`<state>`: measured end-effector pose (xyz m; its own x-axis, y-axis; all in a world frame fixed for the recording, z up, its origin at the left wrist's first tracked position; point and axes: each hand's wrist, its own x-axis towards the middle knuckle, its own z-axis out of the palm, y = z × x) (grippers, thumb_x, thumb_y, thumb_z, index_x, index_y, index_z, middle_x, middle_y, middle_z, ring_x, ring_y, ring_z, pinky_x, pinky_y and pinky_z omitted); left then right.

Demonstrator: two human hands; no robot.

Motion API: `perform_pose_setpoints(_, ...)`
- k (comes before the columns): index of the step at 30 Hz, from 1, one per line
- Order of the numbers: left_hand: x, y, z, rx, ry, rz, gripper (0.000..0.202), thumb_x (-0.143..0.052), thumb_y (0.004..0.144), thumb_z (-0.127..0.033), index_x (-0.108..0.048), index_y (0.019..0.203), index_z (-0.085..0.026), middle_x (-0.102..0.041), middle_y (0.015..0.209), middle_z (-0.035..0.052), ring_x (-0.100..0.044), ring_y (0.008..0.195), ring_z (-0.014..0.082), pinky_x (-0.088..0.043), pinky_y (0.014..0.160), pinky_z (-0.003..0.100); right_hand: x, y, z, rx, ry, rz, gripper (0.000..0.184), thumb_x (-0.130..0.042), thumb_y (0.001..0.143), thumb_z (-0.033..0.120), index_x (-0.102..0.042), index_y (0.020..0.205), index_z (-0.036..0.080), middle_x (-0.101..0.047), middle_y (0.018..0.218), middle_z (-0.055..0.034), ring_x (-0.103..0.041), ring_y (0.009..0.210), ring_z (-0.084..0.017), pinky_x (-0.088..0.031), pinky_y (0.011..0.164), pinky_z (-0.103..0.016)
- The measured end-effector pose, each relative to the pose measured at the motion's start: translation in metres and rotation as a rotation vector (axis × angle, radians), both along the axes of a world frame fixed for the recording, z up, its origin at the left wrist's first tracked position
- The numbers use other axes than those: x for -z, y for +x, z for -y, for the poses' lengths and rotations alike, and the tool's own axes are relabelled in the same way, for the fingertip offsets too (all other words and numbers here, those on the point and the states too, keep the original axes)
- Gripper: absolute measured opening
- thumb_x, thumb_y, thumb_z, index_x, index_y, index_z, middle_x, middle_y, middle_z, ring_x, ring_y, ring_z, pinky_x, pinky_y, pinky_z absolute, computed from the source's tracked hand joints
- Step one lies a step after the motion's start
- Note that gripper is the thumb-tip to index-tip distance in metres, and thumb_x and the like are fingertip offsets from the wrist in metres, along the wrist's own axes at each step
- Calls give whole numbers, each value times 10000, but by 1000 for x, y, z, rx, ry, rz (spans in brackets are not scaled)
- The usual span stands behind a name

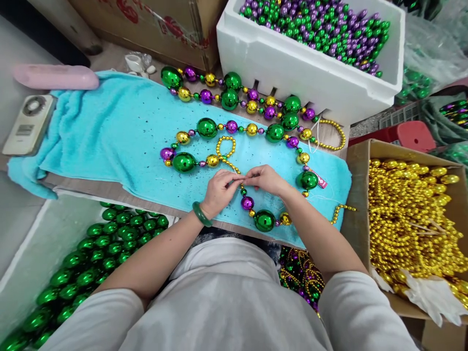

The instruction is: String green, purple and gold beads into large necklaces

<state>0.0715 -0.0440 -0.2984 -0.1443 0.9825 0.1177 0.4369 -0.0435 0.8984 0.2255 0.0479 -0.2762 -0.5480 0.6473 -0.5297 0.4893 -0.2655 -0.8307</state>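
A necklace of big green, purple and gold beads (206,127) lies in a loop on a turquoise towel (109,126). My left hand (219,190), with a green bangle on the wrist, and my right hand (266,179) meet at the loop's near side. Both are pinched closed on a thin strand of small gold beads (225,148) that curls up from my fingers. A purple bead (247,203) and a large green bead (264,220) of the necklace sit just below my hands. A second similar necklace (229,97) lies farther back on the towel.
A white foam box (310,73) of small green and purple beads stands at the back. A cardboard box (356,161) of gold beads is on the right. A bin of large green beads (87,273) sits lower left. A small fan (29,124) and a pink object (54,77) lie far left.
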Motion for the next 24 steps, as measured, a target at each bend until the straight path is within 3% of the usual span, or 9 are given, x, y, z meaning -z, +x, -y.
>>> perform_pose_setpoints(6,-3,-19,9,110,32,-223,176,-532,895,-258,-692,843,-209,-679,972,65,-570,979,232,-422,927,402,-11,25,-4,91,85,143,106,-650,640,240,-581,599,171,-532,474,47,-402,433,-79,-308,448,-226)
perform_pose_setpoints(10,-2,-33,17,257,69,-417,242,-444,906,-177,-670,820,-196,-635,866,85,-530,912,246,-408,907,434,-9,40,-5,201,134,281,61,-614,624,177,-578,576,171,-533,449,28,-423,409,-97,-327,446,-246)
perform_pose_setpoints(15,5,-41,24,263,51,-404,224,-468,862,-144,-670,784,-205,-617,805,85,-524,871,246,-428,875,439,-6,47,1,338,161,274,80,-620,601,181,-552,559,179,-527,452,15,-448,394,-116,-332,408,-253)
perform_pose_setpoints(18,2,-37,21,77,-35,-80,113,-571,826,-224,-650,747,-205,-624,837,65,-562,901,227,-467,843,402,-13,42,9,401,73,-68,136,-654,604,238,-531,599,181,-656,720,-50,-604,617,-159,-407,453,-235)
perform_pose_setpoints(21,-7,-26,11,-112,-209,551,111,-664,757,-280,-591,760,-197,-647,973,54,-620,909,198,-491,666,301,-21,29,18,394,-108,-412,220,-662,635,280,-461,644,190,-657,1044,-84,-654,881,-202,-481,535,-241)
perform_pose_setpoints(24,-17,-13,-3,-152,-336,1058,213,-712,714,-265,-532,806,-199,-663,941,34,-656,847,164,-457,571,227,-22,10,23,443,-225,-538,274,-651,691,342,-410,722,216,-655,897,-48,-649,769,-172,-441,494,-220)
